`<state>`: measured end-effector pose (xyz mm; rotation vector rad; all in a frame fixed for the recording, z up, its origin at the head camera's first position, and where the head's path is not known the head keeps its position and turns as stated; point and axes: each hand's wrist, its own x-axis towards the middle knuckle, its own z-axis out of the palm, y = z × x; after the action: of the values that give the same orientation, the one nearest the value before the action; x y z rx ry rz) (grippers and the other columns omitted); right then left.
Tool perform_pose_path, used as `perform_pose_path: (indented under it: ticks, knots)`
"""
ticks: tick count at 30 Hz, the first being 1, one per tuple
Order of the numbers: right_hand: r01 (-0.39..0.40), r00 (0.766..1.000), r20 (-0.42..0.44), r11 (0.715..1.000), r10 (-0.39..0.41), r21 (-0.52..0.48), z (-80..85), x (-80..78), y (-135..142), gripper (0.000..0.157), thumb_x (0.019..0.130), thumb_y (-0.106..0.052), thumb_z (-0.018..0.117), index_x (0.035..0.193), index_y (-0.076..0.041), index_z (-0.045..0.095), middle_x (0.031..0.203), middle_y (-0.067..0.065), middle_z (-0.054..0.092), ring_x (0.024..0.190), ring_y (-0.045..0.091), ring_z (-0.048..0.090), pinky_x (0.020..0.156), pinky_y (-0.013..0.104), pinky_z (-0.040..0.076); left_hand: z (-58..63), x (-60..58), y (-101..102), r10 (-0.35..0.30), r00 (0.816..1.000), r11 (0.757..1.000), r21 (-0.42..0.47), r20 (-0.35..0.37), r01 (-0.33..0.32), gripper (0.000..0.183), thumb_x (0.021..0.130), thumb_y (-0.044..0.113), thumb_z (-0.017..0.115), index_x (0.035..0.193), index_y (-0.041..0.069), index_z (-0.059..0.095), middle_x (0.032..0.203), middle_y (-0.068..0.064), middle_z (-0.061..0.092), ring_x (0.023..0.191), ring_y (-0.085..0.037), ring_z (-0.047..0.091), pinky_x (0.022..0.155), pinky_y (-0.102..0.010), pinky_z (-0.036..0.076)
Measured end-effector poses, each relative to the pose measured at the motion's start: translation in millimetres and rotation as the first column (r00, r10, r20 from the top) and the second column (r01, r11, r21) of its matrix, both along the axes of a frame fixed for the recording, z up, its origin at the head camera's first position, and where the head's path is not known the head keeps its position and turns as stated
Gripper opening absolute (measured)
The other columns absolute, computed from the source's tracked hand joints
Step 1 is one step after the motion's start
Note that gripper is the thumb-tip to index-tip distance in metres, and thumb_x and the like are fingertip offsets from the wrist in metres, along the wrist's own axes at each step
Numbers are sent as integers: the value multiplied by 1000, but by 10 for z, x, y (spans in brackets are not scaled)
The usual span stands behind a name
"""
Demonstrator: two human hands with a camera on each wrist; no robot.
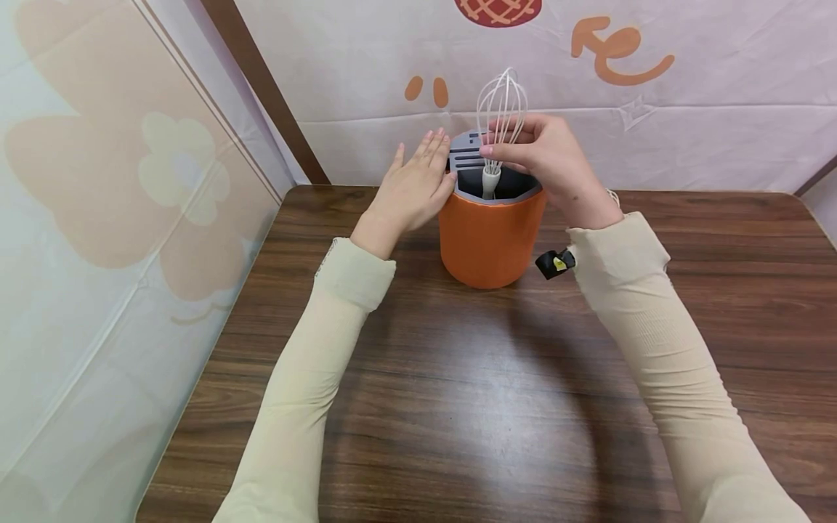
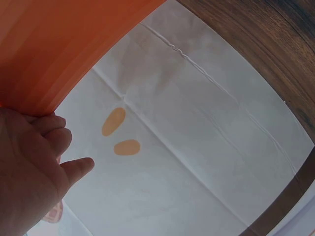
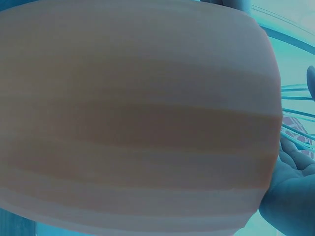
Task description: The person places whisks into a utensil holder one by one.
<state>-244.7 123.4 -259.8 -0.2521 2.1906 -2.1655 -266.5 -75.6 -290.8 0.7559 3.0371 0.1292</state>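
Note:
An orange utensil holder (image 1: 490, 247) with a grey slotted top insert (image 1: 467, 156) stands upright on the table. A whisk (image 1: 502, 94) with a white handle is upright in its open front compartment, handle end down and wire loops up; the handle's lower end is hidden inside. My right hand (image 1: 556, 156) holds the whisk by its wires between thumb and fingers. With fingers extended, my left hand (image 1: 412, 181) rests against the holder's left side at the rim. The left wrist view shows those fingers (image 2: 59, 140) beside the orange wall.
The dark wooden table (image 1: 458, 407) runs beneath both forearms. A printed cloth backdrop (image 1: 366, 87) hangs close behind the holder, and another cloth panel (image 1: 111, 218) lines the left side. A black wrist device (image 1: 554, 264) sits by the right cuff.

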Motion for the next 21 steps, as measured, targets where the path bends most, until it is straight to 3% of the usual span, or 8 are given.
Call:
perform_pose_path:
  ticks: [11, 21]
  knots:
    - [-15, 1000, -5, 998, 15, 60, 18, 12, 14, 45, 78, -8, 78, 120, 1, 63, 101, 5, 67, 95, 14, 60, 81, 21, 50, 3, -9, 9, 2, 1000, 1000, 1, 7, -2, 61, 103, 40, 15, 154, 9, 2, 159, -1, -3, 144, -11, -8, 115, -42, -7]
    - [-52, 997, -54, 998, 54, 36, -5, 3, -25, 39, 79, -3, 75, 115, 7, 62, 93, 3, 69, 92, 13, 63, 78, 19, 50, -7, -8, 2, 0, 1000, 1000, 1, -3, 0, 61, 103, 39, 17, 154, 7, 6, 160, -3, 0, 144, -13, -6, 115, -44, -4]
